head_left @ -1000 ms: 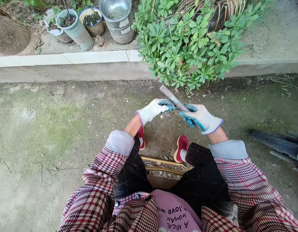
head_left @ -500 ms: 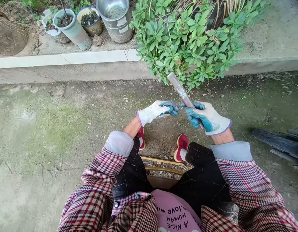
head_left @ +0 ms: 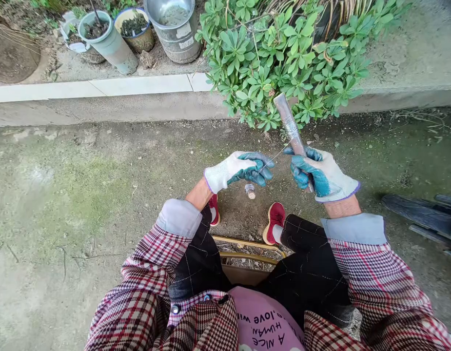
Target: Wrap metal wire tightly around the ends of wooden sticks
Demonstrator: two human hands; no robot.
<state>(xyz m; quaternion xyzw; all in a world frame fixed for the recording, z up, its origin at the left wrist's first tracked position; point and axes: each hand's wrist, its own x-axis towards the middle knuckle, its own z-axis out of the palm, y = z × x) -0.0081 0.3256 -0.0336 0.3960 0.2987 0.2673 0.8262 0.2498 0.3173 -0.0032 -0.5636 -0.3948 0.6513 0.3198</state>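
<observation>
My right hand [head_left: 320, 173], in a white and teal work glove, grips a grey-brown stick [head_left: 285, 114] that tilts up and to the left. Thin shiny wire or thread [head_left: 291, 127] is wound round its middle. One fine strand [head_left: 278, 155] runs from the stick across to my left hand [head_left: 243, 169], gloved the same way, whose fingers are closed on it. Just under those fingers shows the pale end of a small wound piece [head_left: 250, 190]; its upper part is hidden by the glove, and I cannot tell whether I hold it or it hangs there.
Ahead runs a low white-tiled ledge [head_left: 148, 87] with a metal bucket [head_left: 177, 36], a tall pale green pot [head_left: 115, 48] and other pots. A leafy green shrub [head_left: 247, 63] overhangs its edge. Dark long pieces [head_left: 422, 214] lie at the right on the concrete ground [head_left: 82, 195].
The stick and my right hand have moved slightly right, and the stick stands steeper. The strand between the hands now shows clearly, and the small wound piece has come into view under my left hand.
</observation>
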